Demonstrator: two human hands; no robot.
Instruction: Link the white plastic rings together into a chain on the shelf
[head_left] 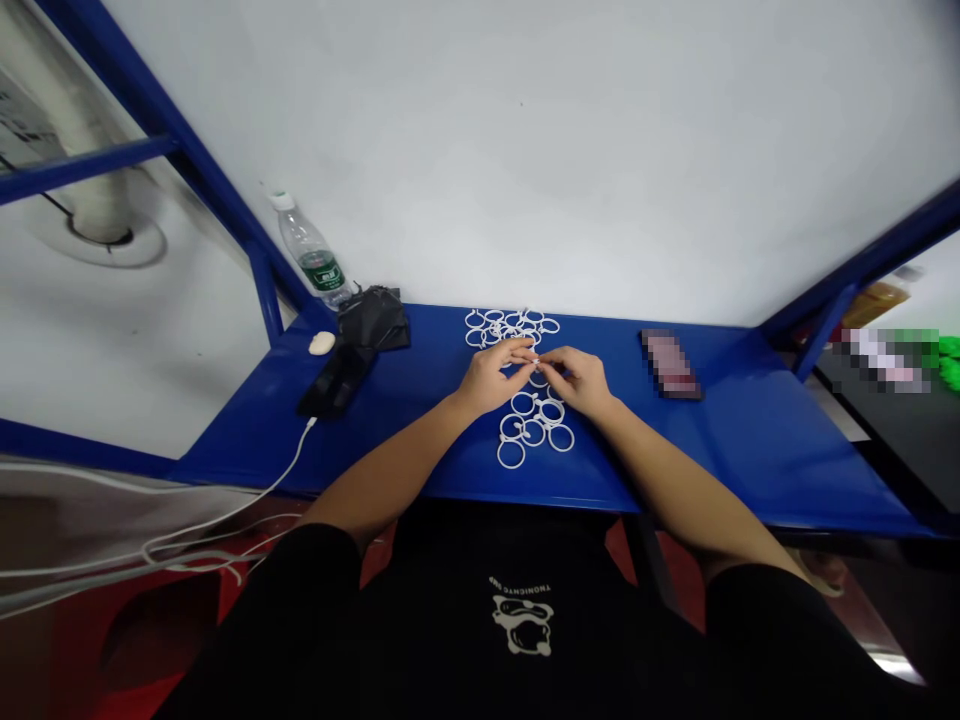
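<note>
Several white plastic rings lie on the blue table [750, 440] in two groups: a far group [510, 324] near the wall and a near group [534, 428] in front of my hands. My left hand [495, 375] and my right hand [579, 380] meet between the two groups. Both pinch a white ring [537, 362] with their fingertips, fingers curled. The ring is small and partly hidden by my fingers.
At the back left stand a clear water bottle [313, 252], a black pouch [375, 318], a small beige object [322, 343] and a black phone [334, 382] with a white cable [255, 495] trailing off the table. Another phone [670, 364] lies to the right.
</note>
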